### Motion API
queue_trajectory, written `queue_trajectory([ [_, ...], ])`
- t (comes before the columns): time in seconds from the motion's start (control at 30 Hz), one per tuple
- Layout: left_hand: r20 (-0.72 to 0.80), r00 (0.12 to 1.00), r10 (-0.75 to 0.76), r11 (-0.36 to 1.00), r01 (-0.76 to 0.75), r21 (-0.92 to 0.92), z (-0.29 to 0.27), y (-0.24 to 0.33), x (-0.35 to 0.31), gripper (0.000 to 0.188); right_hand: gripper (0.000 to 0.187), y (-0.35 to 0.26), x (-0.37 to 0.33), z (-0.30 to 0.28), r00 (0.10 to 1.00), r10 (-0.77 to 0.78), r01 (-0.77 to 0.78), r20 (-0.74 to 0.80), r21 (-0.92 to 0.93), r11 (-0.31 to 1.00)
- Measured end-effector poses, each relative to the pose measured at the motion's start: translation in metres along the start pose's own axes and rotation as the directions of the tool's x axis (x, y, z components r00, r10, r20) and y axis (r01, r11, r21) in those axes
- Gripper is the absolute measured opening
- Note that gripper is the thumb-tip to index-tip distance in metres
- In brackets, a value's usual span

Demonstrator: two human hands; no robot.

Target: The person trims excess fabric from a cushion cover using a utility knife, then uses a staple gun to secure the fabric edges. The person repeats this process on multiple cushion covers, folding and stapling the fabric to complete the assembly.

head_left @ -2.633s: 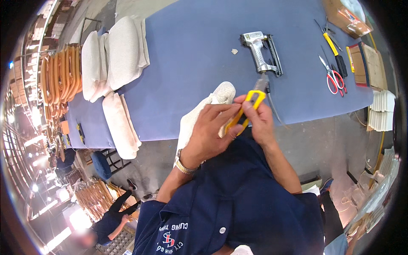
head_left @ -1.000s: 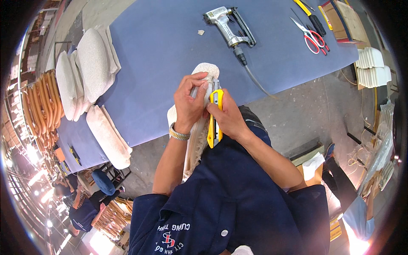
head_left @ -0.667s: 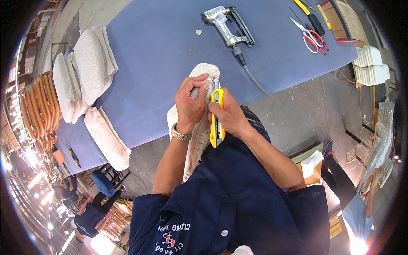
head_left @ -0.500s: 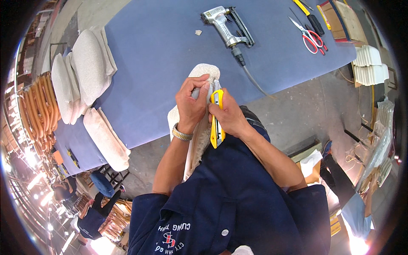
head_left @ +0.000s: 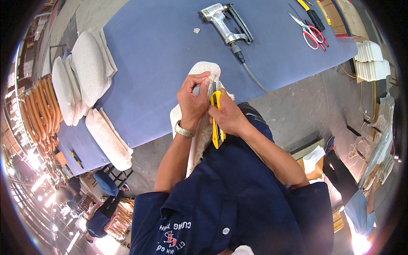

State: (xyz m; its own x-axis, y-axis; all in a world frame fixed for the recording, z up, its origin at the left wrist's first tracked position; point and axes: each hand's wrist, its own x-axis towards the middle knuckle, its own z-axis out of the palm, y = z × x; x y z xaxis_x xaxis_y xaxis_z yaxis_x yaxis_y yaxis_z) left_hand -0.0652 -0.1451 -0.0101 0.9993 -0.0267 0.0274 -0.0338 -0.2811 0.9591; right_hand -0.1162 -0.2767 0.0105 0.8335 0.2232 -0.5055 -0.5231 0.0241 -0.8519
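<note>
A padded panel (head_left: 204, 68) covered in off-white fabric stands on edge against my body, its top end over the table's near edge. My left hand (head_left: 192, 100) is closed on the panel's upper part, thumb and fingers pinching the fabric near its edge. In my right hand (head_left: 232, 117) is a yellow utility knife (head_left: 216, 121), held along the panel's open side with its tip end up by the left fingers. A frayed bit of fabric shows beyond the right fingers. The blade's contact with the cloth is hidden.
On the blue-covered table (head_left: 148, 55) lie a staple gun (head_left: 221, 25) with its air hose, red-handled scissors (head_left: 311, 36) and a scrap. Upholstered panels (head_left: 89, 68) are stacked at left, beside curved wooden parts (head_left: 40, 108). White pads (head_left: 372, 61) sit at right. Other people stand behind on both sides.
My right hand and the knife have shifted only slightly. A frayed fabric edge now sticks out to the right of the right fingers. The left hand keeps its pinch.
</note>
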Motion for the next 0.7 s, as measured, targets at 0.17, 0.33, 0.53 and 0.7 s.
queue_trajectory([
  [0.17, 0.01, 1.0, 0.014, 1.0, -0.014, 0.021, 0.0, -0.001, -0.001, 0.007, 0.034, -0.002, -0.004, -0.003, 0.999, 0.032, -0.031, 0.011, -0.015, 0.999],
  [0.33, -0.047, 0.994, -0.102, 0.993, 0.099, -0.061, -0.006, 0.011, 0.001, 0.008, 0.033, 0.007, -0.009, 0.001, 1.0, 0.004, -0.003, 0.015, -0.058, 0.998],
  [0.53, 0.059, 0.997, -0.044, 0.998, 0.046, -0.033, -0.02, 0.013, 0.011, 0.012, 0.023, 0.017, -0.011, 0.008, 0.999, -0.039, 0.037, -0.029, -0.06, 0.997],
  [0.7, 0.407, 0.897, 0.175, 0.876, -0.33, 0.351, -0.036, 0.043, 0.02, 0.044, 0.024, 0.007, -0.015, 0.008, 0.998, -0.054, 0.058, -0.029, 0.212, 0.976],
])
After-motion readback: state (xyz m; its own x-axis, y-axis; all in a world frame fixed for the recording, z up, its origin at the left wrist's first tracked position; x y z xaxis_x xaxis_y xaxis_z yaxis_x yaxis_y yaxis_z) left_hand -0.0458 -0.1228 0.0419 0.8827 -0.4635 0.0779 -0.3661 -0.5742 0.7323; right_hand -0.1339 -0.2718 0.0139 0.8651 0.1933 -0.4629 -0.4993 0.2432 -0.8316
